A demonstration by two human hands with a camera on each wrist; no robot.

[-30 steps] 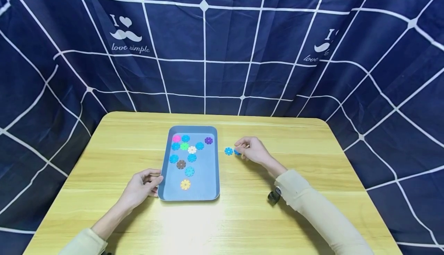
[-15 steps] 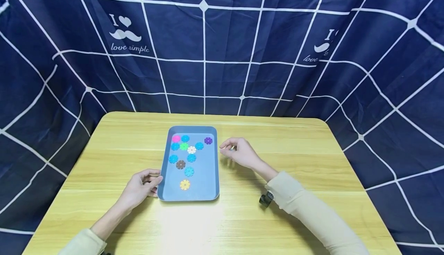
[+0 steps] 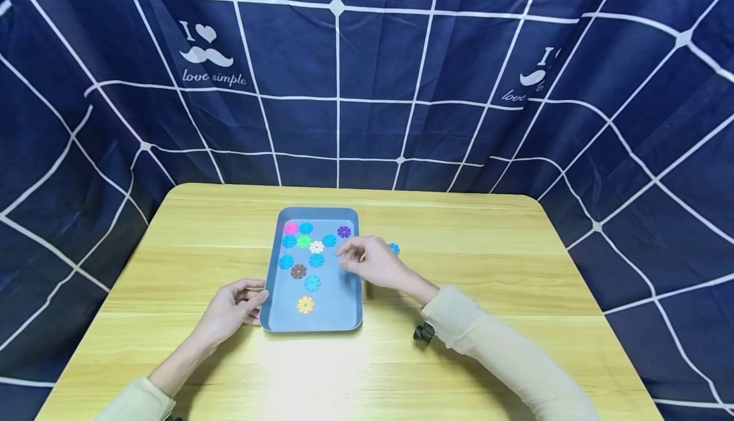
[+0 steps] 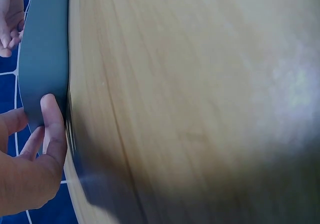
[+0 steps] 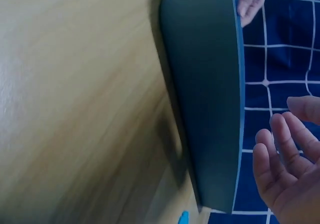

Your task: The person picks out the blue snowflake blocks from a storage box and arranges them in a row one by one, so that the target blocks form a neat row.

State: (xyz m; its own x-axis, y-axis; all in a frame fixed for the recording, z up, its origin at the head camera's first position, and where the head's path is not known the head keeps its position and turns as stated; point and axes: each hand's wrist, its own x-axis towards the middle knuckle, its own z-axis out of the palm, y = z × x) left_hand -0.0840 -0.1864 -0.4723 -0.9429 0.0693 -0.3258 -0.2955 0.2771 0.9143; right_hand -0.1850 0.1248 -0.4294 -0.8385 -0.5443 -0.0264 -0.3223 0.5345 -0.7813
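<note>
A blue-grey tray [image 3: 338,319] lies on the table, holding several flat notched plastic discs. Among them are a pink disc [image 3: 291,228], a green disc [image 3: 303,241], a brown disc [image 3: 298,271], a yellow disc [image 3: 306,305], a purple disc [image 3: 344,232] and several blue ones. My left hand [image 3: 227,309] grips the tray's near left side, its fingertips [image 4: 50,109] against the outer wall. Over the tray's right rim reaches my right hand [image 3: 373,262], fingers loosely bent, with nothing seen between them in the right wrist view. Beyond it a blue disc [image 3: 394,248] lies on the table, partly hidden.
The wooden table [image 3: 487,236] extends around the tray. A blue curtain [image 3: 367,90] with white lines stands behind and at both sides. A small black device [image 3: 424,333] hangs at the right wrist. The tray's side wall [image 5: 210,99] rises beside the right hand.
My right hand has moved left from the two blue discs on the table to above the tray. One of those discs shows past the hand; the other is hidden. The left hand stays put.
</note>
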